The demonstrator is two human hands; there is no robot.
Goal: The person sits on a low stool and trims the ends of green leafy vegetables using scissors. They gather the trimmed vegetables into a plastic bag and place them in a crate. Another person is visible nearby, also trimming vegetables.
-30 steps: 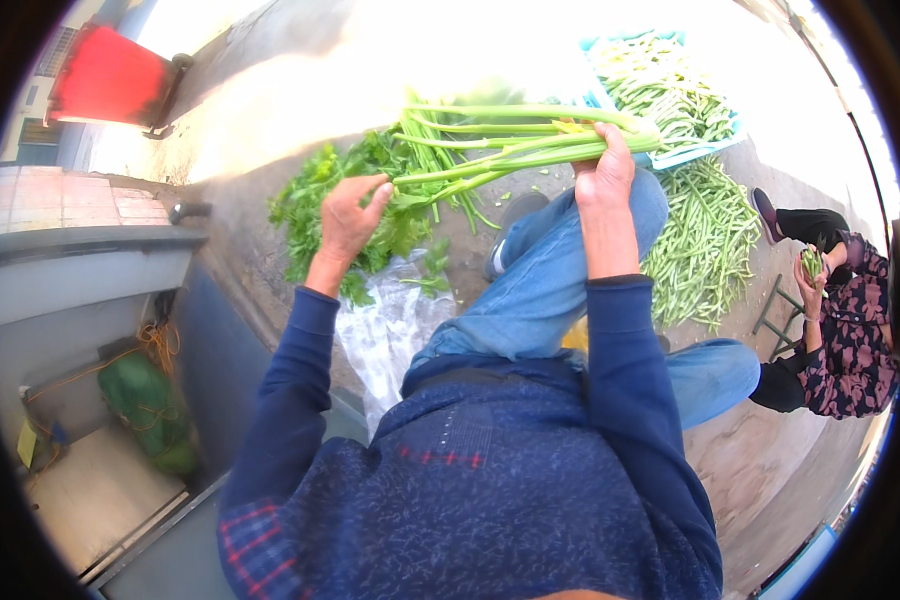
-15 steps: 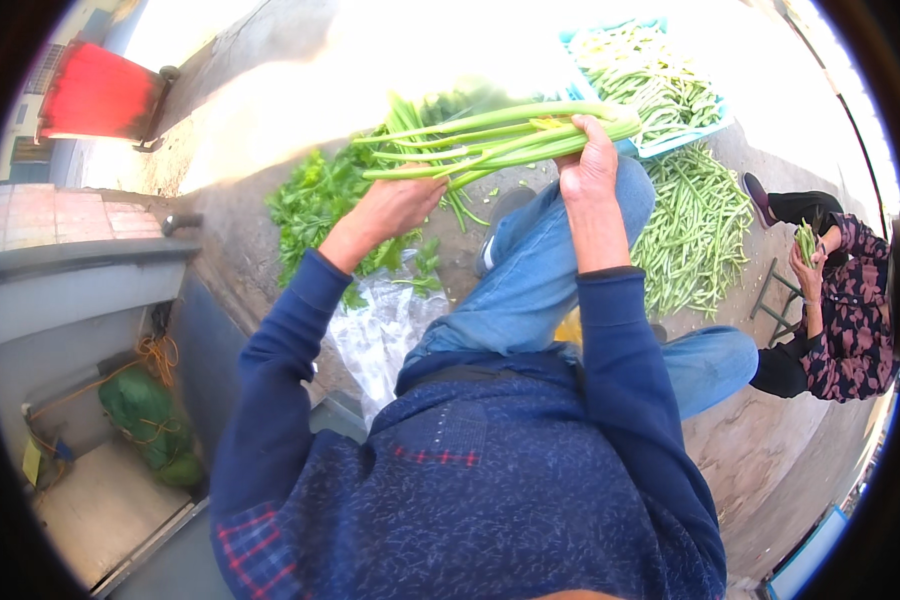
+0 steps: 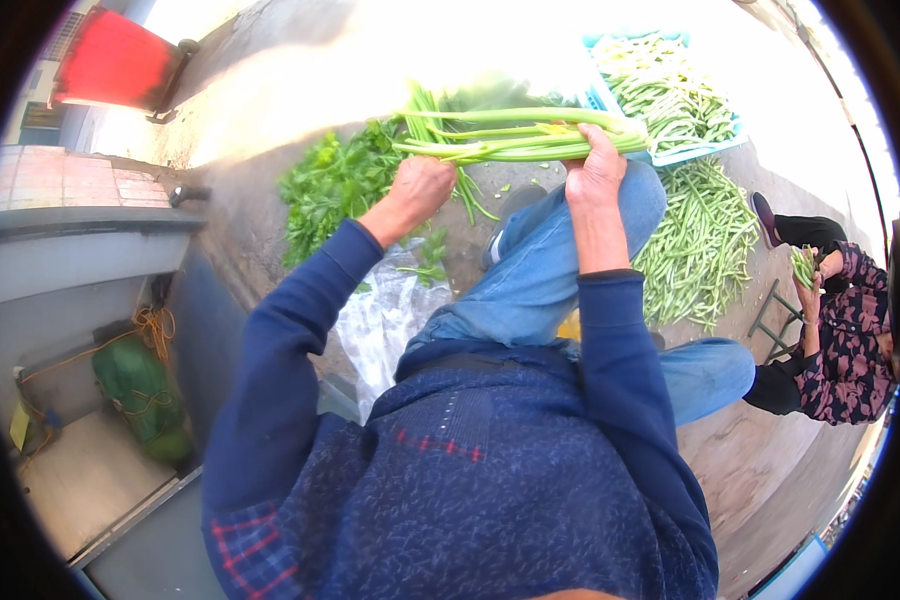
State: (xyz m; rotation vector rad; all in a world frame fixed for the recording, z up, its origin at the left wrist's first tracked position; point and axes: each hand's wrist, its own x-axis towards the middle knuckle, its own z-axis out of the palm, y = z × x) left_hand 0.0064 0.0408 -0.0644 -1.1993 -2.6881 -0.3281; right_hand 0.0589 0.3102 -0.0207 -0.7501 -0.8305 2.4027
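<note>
A bunch of celery (image 3: 515, 147) lies level in front of me, its pale root end to the right. Around that thick end wraps my right hand (image 3: 596, 172), thumb on top. My left hand (image 3: 420, 192) is closed at the leafless left ends of the stalks, its fingertips partly hidden. Beyond and below it, a heap of green celery leaves (image 3: 335, 180) spreads over the ground. More long thin green stalks (image 3: 425, 105) lie behind the held bunch. A clear plastic bag (image 3: 385, 315) with a few leaves on it lies left of my knee.
A blue crate (image 3: 692, 153) of green beans stands at the upper right, with a bean pile (image 3: 698, 235) beside it. At far right a person (image 3: 850, 330) holds some beans. To the left are a low wall (image 3: 80, 265), a green bundle (image 3: 140, 395) and a red panel (image 3: 115, 60).
My left hand has turned more upright and shifted slightly right along the stalks. The stalks on the left are drawn closer together. My right hand keeps its grip on the thick end.
</note>
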